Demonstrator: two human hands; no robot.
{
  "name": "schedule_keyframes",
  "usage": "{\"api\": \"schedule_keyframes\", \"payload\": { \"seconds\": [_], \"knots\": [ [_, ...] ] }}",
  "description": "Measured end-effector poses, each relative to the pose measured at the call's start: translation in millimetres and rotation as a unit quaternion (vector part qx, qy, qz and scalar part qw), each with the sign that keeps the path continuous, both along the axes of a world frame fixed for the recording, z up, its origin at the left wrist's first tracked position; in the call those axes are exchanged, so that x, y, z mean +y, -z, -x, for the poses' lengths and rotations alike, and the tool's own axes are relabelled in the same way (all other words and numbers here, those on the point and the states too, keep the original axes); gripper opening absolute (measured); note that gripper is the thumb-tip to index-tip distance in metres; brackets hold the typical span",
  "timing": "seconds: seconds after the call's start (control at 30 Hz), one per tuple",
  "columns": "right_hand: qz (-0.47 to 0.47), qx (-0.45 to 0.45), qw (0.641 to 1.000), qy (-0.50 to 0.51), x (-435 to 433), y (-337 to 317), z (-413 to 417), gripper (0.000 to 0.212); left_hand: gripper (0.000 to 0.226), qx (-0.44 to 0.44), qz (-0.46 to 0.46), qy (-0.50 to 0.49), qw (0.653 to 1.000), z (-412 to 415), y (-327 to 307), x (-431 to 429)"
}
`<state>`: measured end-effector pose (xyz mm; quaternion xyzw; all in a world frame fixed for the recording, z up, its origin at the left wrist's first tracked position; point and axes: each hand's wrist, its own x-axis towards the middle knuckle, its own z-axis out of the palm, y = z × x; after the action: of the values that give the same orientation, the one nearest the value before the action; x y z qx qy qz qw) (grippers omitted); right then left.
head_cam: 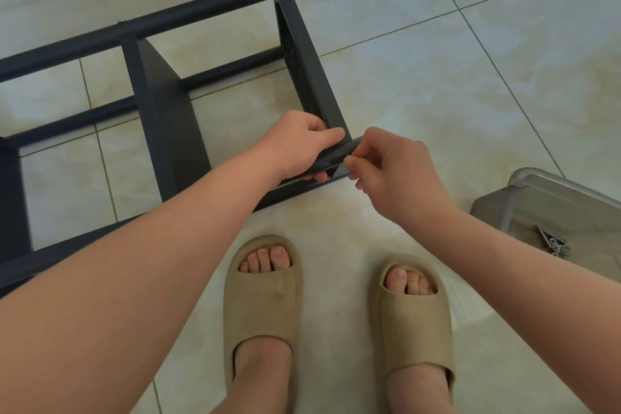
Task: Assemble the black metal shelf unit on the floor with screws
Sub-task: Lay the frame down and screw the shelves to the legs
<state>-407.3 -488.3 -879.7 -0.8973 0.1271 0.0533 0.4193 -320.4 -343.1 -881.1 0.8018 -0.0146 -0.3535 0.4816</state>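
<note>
**Head view.** The black metal shelf unit [161,104] is laid on its side on the tiled floor [437,60]. Its far tube runs close to the skirting at the floor's far left edge. Its near tube [331,160] lies just ahead of two tan slippers [263,296].

The left grip [295,148] is wrapped round the near tube at the corner where the end crosspiece [302,54] joins it, with the thumb on top and the fingers curled beneath. The right grip [396,171] is pressed together at thumb and forefinger against the open end of the same tube, pinching a small item. The small item is hidden by the fingertips and cannot be identified; a screw is judged likely.

**Handling.** The frame is judged to be stiff painted steel, moderately heavy and not fragile. The smooth round tubes may turn or slip in the palm. Hold is therefore best taken at a joint, where a crosspiece stops the grip from sliding. Panel edges should be treated as possibly sharp.

A clear bag of fittings [554,244] rests on a grey stool [551,202] at the right, well apart from the frame.

**Markings.** No brand, label or writing can be read.
</note>
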Motion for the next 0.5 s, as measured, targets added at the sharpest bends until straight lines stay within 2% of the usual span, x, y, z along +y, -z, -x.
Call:
{"api": "schedule_keyframes", "payload": {
  "seconds": [0.07,0.2,0.23,0.37,0.5],
  "knots": [
    [0.002,0.016,1.000,0.013,3.0,0.8,-0.9,0.016,0.028,-0.002,-0.004,0.000,1.000,-0.2,-0.3,-0.2],
    [-0.112,0.091,0.986,0.088,0.8,-3.5,-7.7,0.016,0.026,0.004,0.000,-0.005,1.000,0.2,-0.7,-0.2],
    [-0.112,0.095,0.985,0.090,-1.6,-5.1,-9.8,0.017,0.026,0.006,0.000,-0.006,1.000,0.0,-0.9,0.2],
    [0.023,0.048,0.998,0.032,-11.4,-7.0,-12.7,0.033,0.025,0.013,-0.002,0.001,1.000,0.2,-2.0,1.5],
    [0.127,0.035,0.990,-0.041,-17.0,-8.2,-14.8,0.040,0.026,0.011,-0.008,0.001,1.000,0.7,-4.1,1.2]
  ]
}}
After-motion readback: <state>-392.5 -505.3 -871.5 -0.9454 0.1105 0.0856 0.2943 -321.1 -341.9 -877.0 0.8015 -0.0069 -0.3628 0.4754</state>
